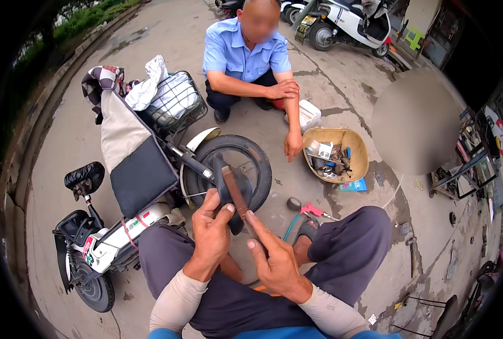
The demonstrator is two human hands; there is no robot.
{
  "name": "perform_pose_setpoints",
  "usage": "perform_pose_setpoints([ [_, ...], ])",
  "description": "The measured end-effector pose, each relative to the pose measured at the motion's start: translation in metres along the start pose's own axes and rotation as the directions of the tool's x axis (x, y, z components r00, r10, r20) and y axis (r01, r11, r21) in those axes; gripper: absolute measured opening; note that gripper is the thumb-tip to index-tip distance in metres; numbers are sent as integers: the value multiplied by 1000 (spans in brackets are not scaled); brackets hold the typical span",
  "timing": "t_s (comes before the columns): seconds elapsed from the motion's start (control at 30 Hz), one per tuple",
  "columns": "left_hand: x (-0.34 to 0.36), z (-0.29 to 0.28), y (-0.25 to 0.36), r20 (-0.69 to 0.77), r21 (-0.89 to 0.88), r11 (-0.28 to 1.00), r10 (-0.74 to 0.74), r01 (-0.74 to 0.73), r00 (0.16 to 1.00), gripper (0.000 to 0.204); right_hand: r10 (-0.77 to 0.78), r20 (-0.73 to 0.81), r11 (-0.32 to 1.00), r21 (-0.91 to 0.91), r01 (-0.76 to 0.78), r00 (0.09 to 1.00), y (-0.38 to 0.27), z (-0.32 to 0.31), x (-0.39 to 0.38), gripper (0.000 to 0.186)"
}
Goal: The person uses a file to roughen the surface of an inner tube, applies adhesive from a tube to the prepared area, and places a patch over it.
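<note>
My left hand [211, 240] grips a black rubber piece [223, 186], likely a flattened inner tube, with thumb and fingers closed on it. A long, flat, rusty-brown metal bar [234, 189], like a file, lies across the rubber. My right hand [277, 263] holds the bar's lower end, index finger extended along it. Behind both hands is the scooter's front wheel [257, 158] with a black tire. A pink and silver air gun [311, 210] with a blue hose lies on the ground right of the wheel.
A person in a blue shirt [246, 56] squats ahead. A tan tool bin [361, 152] sits right of them. The white scooter [127, 226] has a basket [181, 104]. A cluttered rack [472, 152] stands far right, parked scooters [347, 25] behind, a kerb [31, 124] left.
</note>
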State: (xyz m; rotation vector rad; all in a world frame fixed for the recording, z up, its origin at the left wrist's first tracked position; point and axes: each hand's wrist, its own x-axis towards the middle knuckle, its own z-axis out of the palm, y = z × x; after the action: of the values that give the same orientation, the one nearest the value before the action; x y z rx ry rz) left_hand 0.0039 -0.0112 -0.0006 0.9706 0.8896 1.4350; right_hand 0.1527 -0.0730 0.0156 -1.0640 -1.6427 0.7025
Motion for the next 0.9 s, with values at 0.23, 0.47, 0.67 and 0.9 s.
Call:
perform_pose_setpoints([
  [0.23,-2,4,4,2,86,996,21,-21,1000,29,81,114,996,-56,-75,990,1,-5,37,52],
  [0.47,2,-5,-5,40,135,990,28,-33,999,31,89,51,985,-151,-81,995,-2,-6,23,54],
  [0.67,1,2,4,24,44,998,41,-42,999,30,23,-28,998,-50,-24,999,3,-20,42,55],
  [0.9,0,1,-6,42,105,994,0,-5,999,29,108,102,984,-150,-92,989,0,-5,43,53],
])
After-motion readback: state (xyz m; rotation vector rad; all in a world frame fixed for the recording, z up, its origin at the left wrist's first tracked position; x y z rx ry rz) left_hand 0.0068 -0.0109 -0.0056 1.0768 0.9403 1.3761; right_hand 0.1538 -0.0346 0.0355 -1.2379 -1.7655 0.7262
